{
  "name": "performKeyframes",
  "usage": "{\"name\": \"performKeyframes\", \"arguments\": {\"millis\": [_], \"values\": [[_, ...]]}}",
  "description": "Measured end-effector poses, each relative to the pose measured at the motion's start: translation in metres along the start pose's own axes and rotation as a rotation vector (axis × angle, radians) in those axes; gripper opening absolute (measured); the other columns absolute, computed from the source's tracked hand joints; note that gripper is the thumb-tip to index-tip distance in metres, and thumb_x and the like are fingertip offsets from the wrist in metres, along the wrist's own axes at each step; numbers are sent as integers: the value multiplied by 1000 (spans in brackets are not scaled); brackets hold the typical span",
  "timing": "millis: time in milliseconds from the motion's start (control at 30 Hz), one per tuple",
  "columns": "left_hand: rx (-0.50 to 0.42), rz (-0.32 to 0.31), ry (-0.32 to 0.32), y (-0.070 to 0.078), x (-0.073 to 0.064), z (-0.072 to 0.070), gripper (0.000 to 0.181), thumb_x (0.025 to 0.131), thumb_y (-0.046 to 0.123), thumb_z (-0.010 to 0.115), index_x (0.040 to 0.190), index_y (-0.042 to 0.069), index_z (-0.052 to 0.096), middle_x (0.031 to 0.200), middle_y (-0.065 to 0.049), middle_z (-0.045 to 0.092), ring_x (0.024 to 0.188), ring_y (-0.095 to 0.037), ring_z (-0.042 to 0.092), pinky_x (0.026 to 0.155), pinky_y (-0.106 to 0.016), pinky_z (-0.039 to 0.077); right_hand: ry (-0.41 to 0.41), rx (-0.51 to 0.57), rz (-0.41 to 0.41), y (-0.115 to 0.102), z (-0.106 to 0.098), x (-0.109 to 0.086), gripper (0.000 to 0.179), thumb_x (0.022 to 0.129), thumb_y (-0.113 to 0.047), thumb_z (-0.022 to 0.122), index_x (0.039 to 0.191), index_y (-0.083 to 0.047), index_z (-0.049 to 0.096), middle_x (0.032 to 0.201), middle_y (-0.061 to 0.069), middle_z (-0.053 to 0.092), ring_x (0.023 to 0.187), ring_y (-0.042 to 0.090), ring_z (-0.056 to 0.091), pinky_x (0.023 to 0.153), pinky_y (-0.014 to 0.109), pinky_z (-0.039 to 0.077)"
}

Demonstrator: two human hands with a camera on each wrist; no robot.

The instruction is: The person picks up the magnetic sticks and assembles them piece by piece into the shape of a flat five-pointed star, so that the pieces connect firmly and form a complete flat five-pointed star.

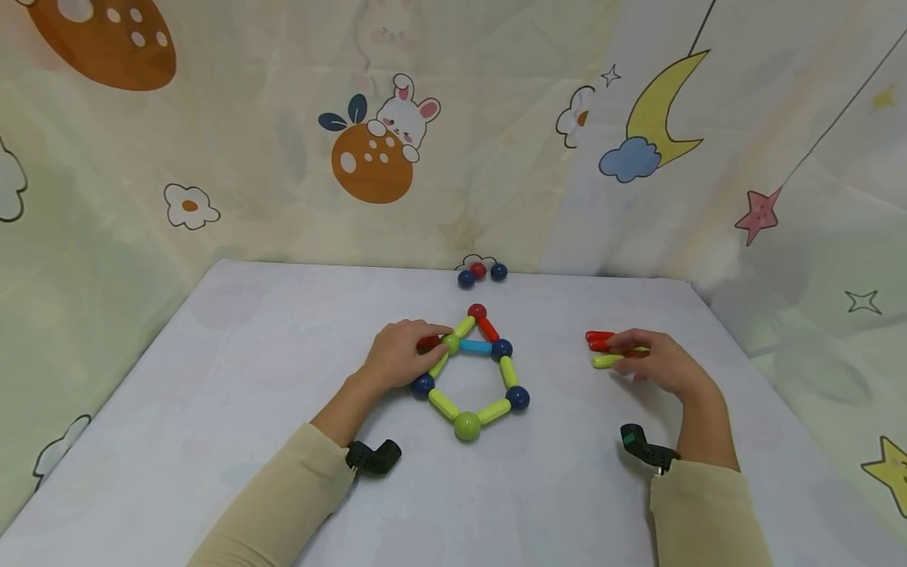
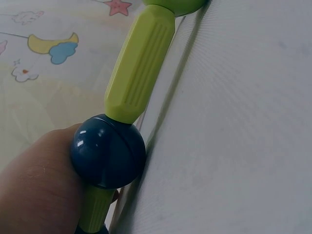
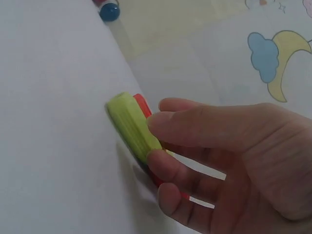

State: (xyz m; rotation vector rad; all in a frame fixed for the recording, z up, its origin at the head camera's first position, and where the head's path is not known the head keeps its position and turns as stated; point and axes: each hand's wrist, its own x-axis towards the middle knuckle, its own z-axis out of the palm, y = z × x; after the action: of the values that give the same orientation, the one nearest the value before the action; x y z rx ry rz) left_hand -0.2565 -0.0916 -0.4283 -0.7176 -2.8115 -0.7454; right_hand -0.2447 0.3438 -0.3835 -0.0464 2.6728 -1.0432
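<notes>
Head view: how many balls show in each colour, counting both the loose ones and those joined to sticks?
Dark blue balls: 5
Red balls: 2
Green balls: 2
Total: 9 visible balls

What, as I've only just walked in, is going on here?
A person's left hand holds a red rod beside a green ball of a ball-and-rod frame on the table. Their right hand is at loose red and lime rods; whether it grips one is unclear. Three loose balls lie farther back.
</notes>
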Motion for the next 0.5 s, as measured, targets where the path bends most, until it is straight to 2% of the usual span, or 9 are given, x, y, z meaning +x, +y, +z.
{"name": "performKeyframes", "arguments": {"millis": [167, 500], "values": [[8, -7, -2, -2, 0, 1, 37, 100, 39, 64, 134, 26, 70, 122, -2, 75, 106, -22, 67, 91, -42, 55, -17, -28, 1, 3, 4, 2, 50, 93, -18, 74, 139, -7, 60, 147, 26, 47, 122, 40, 47, 83, 30, 53], [6, -17, -3, -1, 0, 1, 37, 100, 40, 64, 135, 27, 70, 123, -1, 75, 108, -23, 67, 92, -43, 55, 26, -142, -10, 4, 10, 7, 34, 92, -20, 76, 123, -7, 70, 131, 23, 57, 114, 38, 48, 80, 31, 48]]}}
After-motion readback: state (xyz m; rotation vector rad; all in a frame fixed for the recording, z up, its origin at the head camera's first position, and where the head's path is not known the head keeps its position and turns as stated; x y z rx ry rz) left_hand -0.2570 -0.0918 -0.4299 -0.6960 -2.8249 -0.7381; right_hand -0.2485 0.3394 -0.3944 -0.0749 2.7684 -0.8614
